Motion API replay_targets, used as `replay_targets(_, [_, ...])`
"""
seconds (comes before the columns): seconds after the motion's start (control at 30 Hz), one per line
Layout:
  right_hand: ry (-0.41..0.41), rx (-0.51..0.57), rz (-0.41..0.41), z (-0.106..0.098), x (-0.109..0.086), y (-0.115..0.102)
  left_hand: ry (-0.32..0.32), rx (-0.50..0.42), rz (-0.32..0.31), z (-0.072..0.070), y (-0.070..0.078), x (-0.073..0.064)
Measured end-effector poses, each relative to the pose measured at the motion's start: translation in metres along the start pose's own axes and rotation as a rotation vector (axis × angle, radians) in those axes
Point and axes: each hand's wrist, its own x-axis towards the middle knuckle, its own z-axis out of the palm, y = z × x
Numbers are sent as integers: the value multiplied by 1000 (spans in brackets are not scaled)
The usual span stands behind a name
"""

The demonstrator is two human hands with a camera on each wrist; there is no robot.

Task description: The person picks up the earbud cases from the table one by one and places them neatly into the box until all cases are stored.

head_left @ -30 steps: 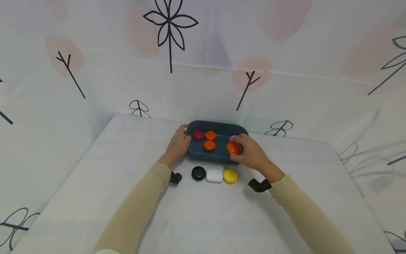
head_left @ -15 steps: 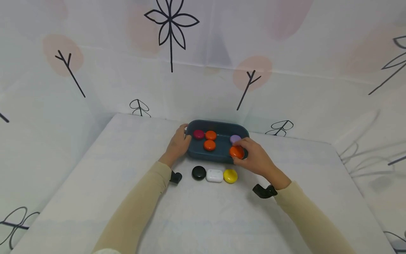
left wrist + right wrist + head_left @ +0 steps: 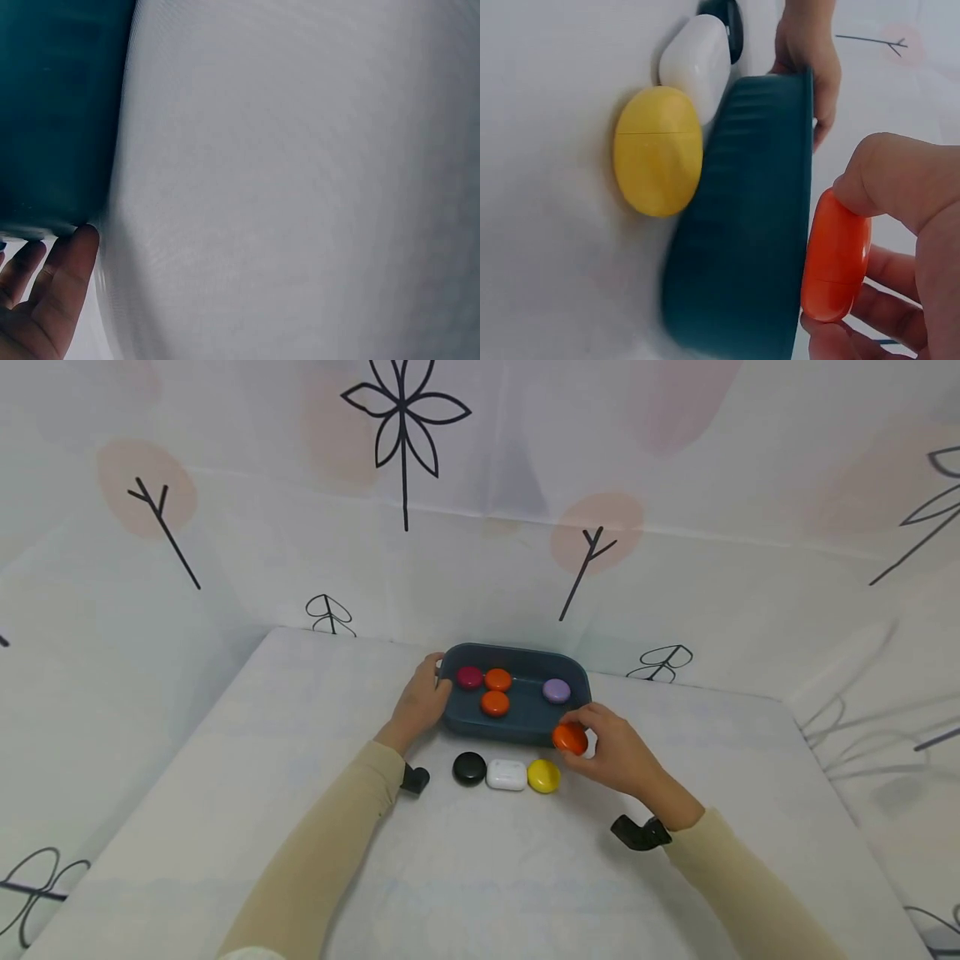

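A dark teal tray (image 3: 498, 732) stands at the back of the table. My left hand (image 3: 418, 703) holds its left end, thumb at the near corner and fingers (image 3: 66, 289) against the end wall. My right hand (image 3: 617, 756) pinches an orange earbud case (image 3: 836, 259) between thumb and fingers, just over the tray's near right rim. Inside the tray lie a dark red case (image 3: 469, 677), two more orange cases (image 3: 498, 680) at the left and a lilac case (image 3: 557, 691) at the right.
In front of the tray a black round case (image 3: 469, 769), a white earbud case (image 3: 507, 775) and a yellow earbud case (image 3: 658, 152) sit in a row on the white tablecloth (image 3: 480, 885). A patterned cloth wall (image 3: 480, 577) rises close behind the tray.
My right hand has moved toward me and to the right with the orange earbud case, from inside the tray to its near rim. The lilac case now shows fully. My left hand stays put.
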Motion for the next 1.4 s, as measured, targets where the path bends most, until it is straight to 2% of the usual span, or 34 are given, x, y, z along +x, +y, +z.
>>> replay_targets(0.3, [-2,-38,7,1,-11,2,1,-5,1,1,-2,2])
replay_targets(0.67, [-64,-38,35,7,-22,4,-1,-8,5,1,-2,1])
replay_targets(1.03, [-141,-65,107,11,-27,7,14,-23,29,1,-1,-1])
replay_targets(1.4, [-191,-94,124,20,-30,15,18,6,28,1,0,-1])
